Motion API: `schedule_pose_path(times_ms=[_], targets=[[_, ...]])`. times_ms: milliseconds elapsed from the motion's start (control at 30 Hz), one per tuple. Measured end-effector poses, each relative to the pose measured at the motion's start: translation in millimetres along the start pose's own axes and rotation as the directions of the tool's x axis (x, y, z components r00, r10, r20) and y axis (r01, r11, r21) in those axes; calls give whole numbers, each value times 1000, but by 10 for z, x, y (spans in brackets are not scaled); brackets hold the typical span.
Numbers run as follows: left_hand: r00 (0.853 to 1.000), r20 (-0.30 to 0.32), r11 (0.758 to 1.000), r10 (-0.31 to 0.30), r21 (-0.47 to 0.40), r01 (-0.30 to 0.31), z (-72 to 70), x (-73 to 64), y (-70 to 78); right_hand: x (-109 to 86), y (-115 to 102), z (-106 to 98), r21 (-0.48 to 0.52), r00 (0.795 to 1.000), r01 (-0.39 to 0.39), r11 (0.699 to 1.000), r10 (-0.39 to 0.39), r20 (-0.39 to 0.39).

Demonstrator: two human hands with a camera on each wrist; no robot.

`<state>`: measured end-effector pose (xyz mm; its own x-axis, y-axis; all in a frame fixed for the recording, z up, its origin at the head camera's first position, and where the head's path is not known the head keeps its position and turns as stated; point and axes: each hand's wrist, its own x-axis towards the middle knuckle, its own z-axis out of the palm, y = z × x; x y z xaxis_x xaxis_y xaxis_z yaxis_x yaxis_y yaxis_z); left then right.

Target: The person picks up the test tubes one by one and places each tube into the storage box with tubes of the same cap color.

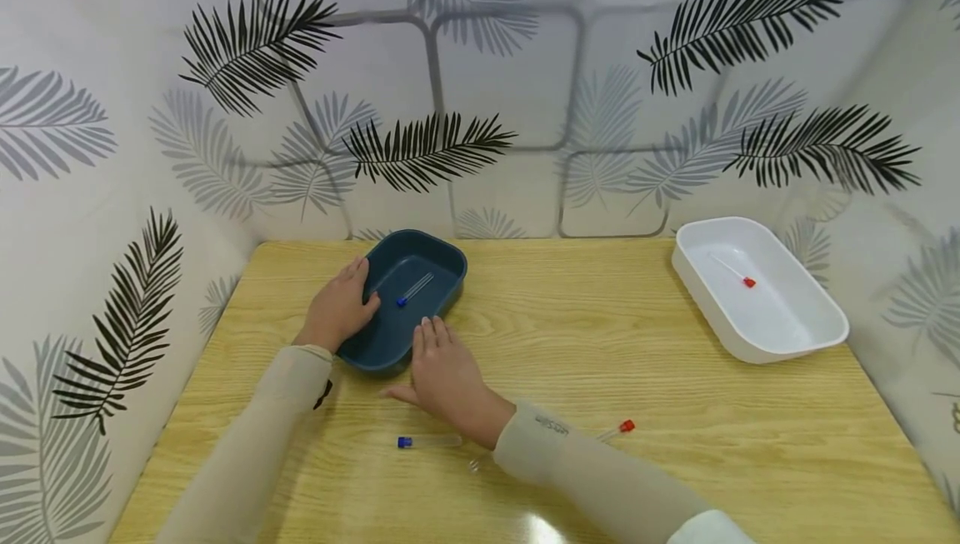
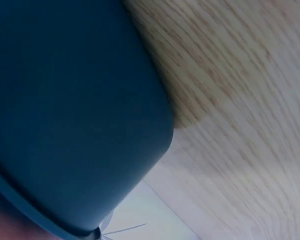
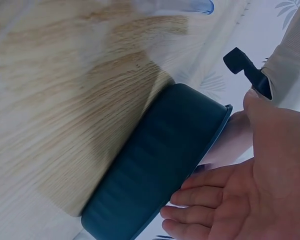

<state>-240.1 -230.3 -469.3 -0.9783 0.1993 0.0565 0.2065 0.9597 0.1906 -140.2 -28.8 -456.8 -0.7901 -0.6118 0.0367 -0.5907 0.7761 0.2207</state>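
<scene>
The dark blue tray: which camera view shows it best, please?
The head view: the dark blue tray shows its inside and most of its rim. Both wrist views show mainly its outer walls, cropped.

Blue tray [image 2: 80, 110] — cropped in left wrist view, left hand [image 2: 12, 222] blurred

Arms and hands, head view: the left forearm [image 1: 243, 452] slants forward and to the right, ending in the left hand [image 1: 336, 308], its back uppermost, fingers [image 1: 357, 267] extended close together and left thumb [image 1: 371, 306] spread apart. The right forearm [image 1: 600, 469] runs obliquely forward and to the left; the right hand [image 1: 452, 373] lies nearer the body, fingers side by side and right thumb [image 1: 401, 394] stretched outward. Right wrist view: the right palm [image 3: 285, 160] faces the camera, its fingers slightly bent
</scene>
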Motion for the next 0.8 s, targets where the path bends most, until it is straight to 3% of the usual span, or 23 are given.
schedule_pose_path(times_ms=[567, 800], targets=[[999, 33, 997, 12, -77, -10, -24, -152, 135, -142, 203, 44, 77, 998, -54, 996, 52, 24], [998, 55, 993, 12, -122, -5, -8, -224, 154, -191, 302, 78, 39, 998, -66, 997, 66, 5]])
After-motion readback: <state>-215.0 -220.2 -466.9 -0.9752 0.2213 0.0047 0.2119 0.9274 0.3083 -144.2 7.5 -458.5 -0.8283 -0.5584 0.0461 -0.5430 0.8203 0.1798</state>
